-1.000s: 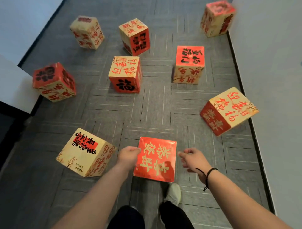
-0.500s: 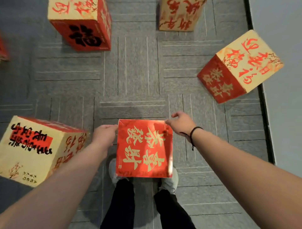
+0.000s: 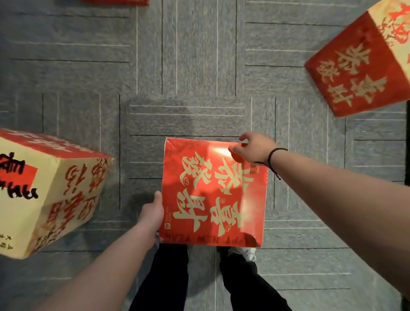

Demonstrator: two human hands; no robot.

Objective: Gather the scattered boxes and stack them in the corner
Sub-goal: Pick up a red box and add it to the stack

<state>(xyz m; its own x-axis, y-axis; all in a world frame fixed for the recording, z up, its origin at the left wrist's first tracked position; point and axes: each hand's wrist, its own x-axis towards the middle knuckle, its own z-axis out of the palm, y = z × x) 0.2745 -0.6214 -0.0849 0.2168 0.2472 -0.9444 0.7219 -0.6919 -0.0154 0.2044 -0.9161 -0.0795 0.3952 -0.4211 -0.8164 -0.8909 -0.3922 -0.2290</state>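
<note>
A red box (image 3: pixel 206 191) with gold characters on its top face sits on the grey carpet right in front of my feet. My left hand (image 3: pixel 153 213) lies against its left side near the lower corner, fingers hidden behind the edge. My right hand (image 3: pixel 253 148) is at the box's far right corner, with the fingers curled over the top edge. A cream and red box (image 3: pixel 48 188) lies tilted at the left. Another red and cream box (image 3: pixel 363 62) lies at the upper right.
Grey patterned carpet (image 3: pixel 188 62) stretches ahead. The bottom edge of one more red box (image 3: pixel 115 1) shows at the top. My shoes (image 3: pixel 244 253) and dark trousers are just below the red box. A dark skirting strip (image 3: pixel 407 155) runs along the right edge.
My view has dropped closer to the floor. Both hands have gone from hovering near the red box to touching its left side and far right corner.
</note>
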